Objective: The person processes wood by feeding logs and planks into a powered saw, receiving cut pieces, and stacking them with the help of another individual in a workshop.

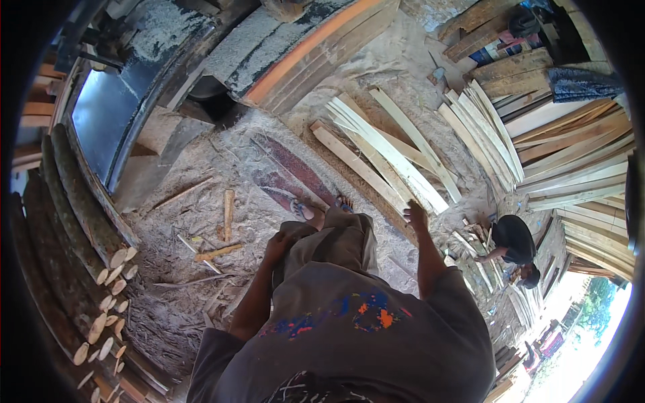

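My left hand (281, 243) rests against the dark trousers at my left thigh, its fingers too shadowed to make out. My right hand (415, 215) hangs with fingers apart and nothing visible in them, just in front of a loose spread of pale sawn boards (383, 148); whether it touches them I cannot tell. My feet (309, 211) in sandals stand on the sawdust-covered ground, beside a long, dusty, dark red strip (295, 168).
A machine bench with a metal top (114, 111) and an orange-edged beam (312, 43) lie ahead. Logs (84, 208) are piled at the left, board stacks (574, 148) at the right. Another person (512, 238) bends over wood pieces at the right. Offcuts (228, 215) litter the ground.
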Available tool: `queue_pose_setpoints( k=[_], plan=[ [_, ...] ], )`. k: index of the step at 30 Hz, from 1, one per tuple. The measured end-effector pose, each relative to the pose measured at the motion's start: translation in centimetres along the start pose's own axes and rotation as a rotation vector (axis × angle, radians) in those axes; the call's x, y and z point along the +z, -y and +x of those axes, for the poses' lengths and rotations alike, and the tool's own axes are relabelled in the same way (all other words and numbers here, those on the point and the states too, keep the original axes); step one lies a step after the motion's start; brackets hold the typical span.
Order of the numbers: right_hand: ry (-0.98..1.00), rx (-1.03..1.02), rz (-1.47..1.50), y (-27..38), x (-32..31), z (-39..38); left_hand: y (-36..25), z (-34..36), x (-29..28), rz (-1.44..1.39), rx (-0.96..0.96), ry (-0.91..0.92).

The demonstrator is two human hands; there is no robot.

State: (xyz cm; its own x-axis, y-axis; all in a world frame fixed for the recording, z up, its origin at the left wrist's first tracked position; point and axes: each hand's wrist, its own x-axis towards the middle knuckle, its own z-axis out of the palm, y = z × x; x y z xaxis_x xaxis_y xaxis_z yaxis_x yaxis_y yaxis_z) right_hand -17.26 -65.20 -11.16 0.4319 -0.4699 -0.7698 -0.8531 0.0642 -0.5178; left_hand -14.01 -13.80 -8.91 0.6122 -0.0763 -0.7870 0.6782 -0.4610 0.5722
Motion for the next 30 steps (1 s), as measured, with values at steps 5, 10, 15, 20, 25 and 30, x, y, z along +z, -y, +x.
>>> queue_pose_setpoints(
  k=[5,10,15,20,25,30],
  plan=[
    [0.51,-0.918,-0.782,2.2,20.7,0.1,5.5,-2.3,-15.6,-0.368,-0.178,-0.378],
    [0.494,-0.592,-1.002,17.3,36.3,-3.8,3.9,0.4,-26.7,-0.709,-0.135,-0.751],
    [0.706,-0.799,-1.014,31.6,51.0,-1.6,-7.4,6.4,-34.9,-0.814,0.083,-0.63],
    [0.987,-0.836,-0.601,49.1,68.5,-8.9,-19.1,11.8,-47.9,-0.776,0.316,-0.788],
    [0.947,-0.854,-0.388,60.9,77.5,-16.7,-26.4,14.5,-57.4,-0.711,0.428,-0.813],
    [0.989,-0.884,-0.521,55.2,76.1,-16.2,-23.9,14.5,-53.6,-0.559,0.494,-0.65]
  ],
)
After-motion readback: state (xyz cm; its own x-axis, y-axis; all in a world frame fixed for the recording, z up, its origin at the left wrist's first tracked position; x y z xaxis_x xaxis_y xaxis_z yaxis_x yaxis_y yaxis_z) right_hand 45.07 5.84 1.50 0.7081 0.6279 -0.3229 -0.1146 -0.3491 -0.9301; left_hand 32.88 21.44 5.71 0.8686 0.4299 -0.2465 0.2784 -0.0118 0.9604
